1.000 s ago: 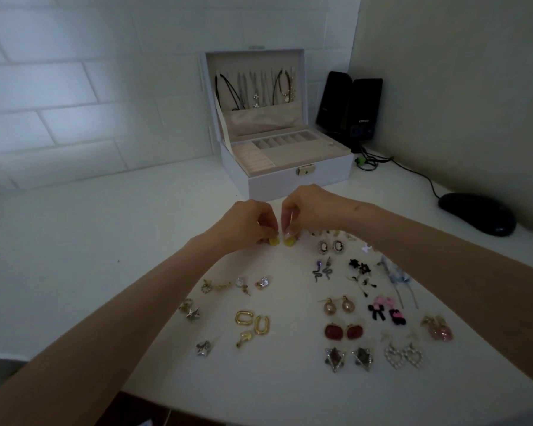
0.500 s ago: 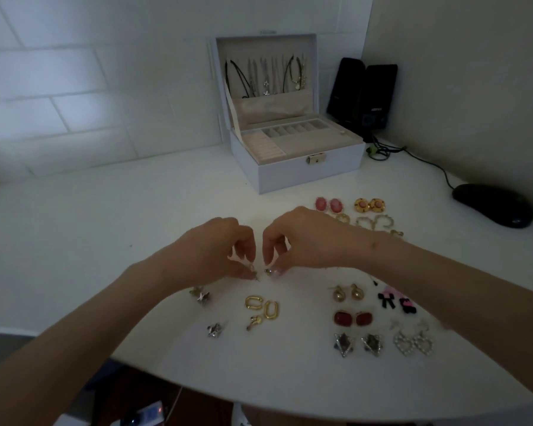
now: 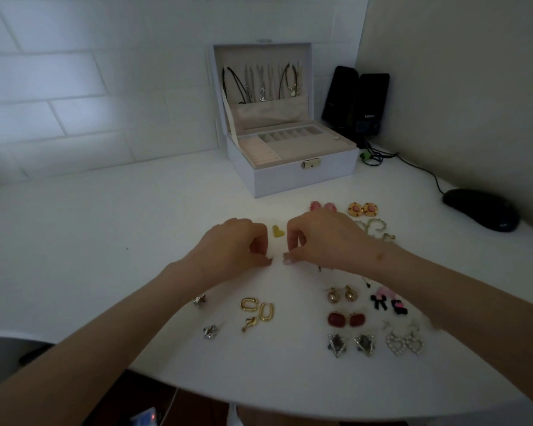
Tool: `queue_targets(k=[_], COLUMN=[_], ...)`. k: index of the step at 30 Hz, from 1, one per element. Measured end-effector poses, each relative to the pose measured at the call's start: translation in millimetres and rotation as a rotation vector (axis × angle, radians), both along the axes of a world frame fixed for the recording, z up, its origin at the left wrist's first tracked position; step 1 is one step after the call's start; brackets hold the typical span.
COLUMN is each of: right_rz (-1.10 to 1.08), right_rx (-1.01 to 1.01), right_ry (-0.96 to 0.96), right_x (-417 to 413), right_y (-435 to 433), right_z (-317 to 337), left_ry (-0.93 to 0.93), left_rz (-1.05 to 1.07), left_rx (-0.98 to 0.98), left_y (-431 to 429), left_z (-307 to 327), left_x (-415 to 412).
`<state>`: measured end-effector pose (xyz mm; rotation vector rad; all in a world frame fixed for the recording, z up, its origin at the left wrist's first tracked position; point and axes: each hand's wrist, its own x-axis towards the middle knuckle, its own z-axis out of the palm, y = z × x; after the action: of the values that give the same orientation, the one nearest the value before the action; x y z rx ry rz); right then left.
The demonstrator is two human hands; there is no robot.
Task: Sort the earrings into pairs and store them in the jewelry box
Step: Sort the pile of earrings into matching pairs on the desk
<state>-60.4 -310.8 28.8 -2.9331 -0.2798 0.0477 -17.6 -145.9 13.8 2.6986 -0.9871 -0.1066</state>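
Both my hands hover over the middle of the white table (image 3: 105, 241), fingertips almost meeting. My left hand (image 3: 233, 244) pinches a small earring at its fingertips, and my right hand (image 3: 317, 238) pinches another small one; both earrings are mostly hidden. A yellow heart earring (image 3: 278, 231) lies just beyond the hands. The white jewelry box (image 3: 290, 173) stands open at the back. Paired earrings lie at the right: red ovals (image 3: 346, 319), triangles (image 3: 351, 344), pearl hearts (image 3: 405, 344), gold balls (image 3: 341, 295). Gold oval hoops (image 3: 257, 308) and star studs (image 3: 210, 331) lie near my left forearm.
Two black speakers (image 3: 356, 101) stand behind the box, with a cable running to a black mouse (image 3: 482, 209) at the right. Pink (image 3: 322, 206) and orange round earrings (image 3: 362, 209) lie beyond my right hand. The table's curved front edge is close below.
My hands left the yellow heart earrings near the box, moved back toward me, and now each pinches a small earring. The view shifted slightly downward.
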Motion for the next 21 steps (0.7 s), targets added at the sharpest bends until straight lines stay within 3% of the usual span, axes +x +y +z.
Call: queue_targets(k=[7, 16, 18, 21], right_rz=[-0.142, -0.148, -0.120, -0.012], right_rx=[-0.032, -0.047, 0.001, 0.191], right_ry=[-0.069, -0.169, -0.185, -0.045], right_x=[4.4, 5.2, 0.4, -13.1], right_y=[-7.8, -10.6, -9.3, -0.7], right_z=[-4.3, -4.9, 1.6, 11.6], left_ry=[-0.022, -0.070, -0.114, -0.140], left_rz=[0.037, 0.097, 0.096, 0.053], left_rx=[-0.096, -0.115, -0.136, -0.135], left_y=[-21.6, -29.0, -22.2, -5.0], left_z=[-7.3, -9.0, -4.3, 7.7], left_x=[10.4, 11.4, 8.1, -0.7])
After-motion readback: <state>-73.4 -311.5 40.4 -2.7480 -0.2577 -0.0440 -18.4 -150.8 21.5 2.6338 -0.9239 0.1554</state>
